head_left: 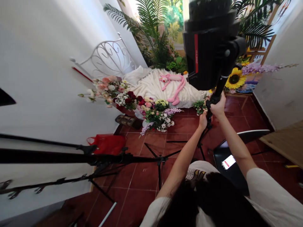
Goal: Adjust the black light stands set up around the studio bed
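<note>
A black studio light (pixel 203 56) with a red stripe stands high at the upper right, mounted on a black stand (pixel 221 84). Both hands are on this stand below the light. My right hand (pixel 219 105) is wrapped round the stand's collar, just under the lamp head. Slightly lower and to the left, my left hand (pixel 203 120) is closed round the pole. The stand's lower part is partly hidden behind my forearms.
A bed (pixel 146 82) with a pink plush toy (pixel 174 78) lies ahead, with flowers (pixel 151 110) before it. Another black stand (pixel 142 159) crosses the left. A black chair (pixel 233 176) holding a phone (pixel 228 162) is at right; a red bag (pixel 110 143) lies by the wall.
</note>
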A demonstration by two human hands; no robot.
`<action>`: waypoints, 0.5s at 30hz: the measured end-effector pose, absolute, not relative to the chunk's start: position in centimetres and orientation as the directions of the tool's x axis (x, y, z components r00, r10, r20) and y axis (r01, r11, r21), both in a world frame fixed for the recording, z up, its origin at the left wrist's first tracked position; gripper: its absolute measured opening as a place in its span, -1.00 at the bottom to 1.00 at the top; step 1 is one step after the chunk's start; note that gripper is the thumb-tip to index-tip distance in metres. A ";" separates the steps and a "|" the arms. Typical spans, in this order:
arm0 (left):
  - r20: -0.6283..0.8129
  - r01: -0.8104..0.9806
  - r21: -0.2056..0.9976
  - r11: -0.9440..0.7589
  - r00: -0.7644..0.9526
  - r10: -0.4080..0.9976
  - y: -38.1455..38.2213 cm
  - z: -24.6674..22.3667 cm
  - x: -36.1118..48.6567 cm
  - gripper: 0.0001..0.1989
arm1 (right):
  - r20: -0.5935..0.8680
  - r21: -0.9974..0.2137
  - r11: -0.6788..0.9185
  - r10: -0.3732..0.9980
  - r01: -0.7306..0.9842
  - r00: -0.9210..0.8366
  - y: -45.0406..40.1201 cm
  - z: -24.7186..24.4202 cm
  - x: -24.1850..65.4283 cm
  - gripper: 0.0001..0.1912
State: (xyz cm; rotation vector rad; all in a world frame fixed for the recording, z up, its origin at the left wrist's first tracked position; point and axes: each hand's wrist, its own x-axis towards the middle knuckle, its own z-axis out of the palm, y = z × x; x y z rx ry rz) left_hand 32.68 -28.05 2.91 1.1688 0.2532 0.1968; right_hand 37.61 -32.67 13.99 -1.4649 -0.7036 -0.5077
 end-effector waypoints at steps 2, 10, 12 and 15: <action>-0.075 -0.022 0.930 0.366 0.965 0.250 -27.9 3.0 32.6 -0.33 | 0.723 -0.689 0.060 0.116 0.722 0.681 -32.6 15.5 37.8 -0.53; -0.132 -0.006 0.914 0.406 0.941 0.313 -28.3 3.0 33.1 -0.33 | 0.727 -0.682 0.038 0.144 0.730 0.672 -32.5 17.1 38.2 -0.48; -0.168 0.010 0.901 0.434 0.929 0.329 -28.4 3.0 33.2 -0.38 | 0.710 -0.697 0.034 0.170 0.716 0.683 -32.7 17.3 37.9 -0.47; -0.186 0.008 0.887 0.462 0.921 0.341 -28.6 3.0 33.3 -0.42 | 0.683 -0.717 0.026 0.224 0.696 0.695 -33.6 17.7 37.2 -0.45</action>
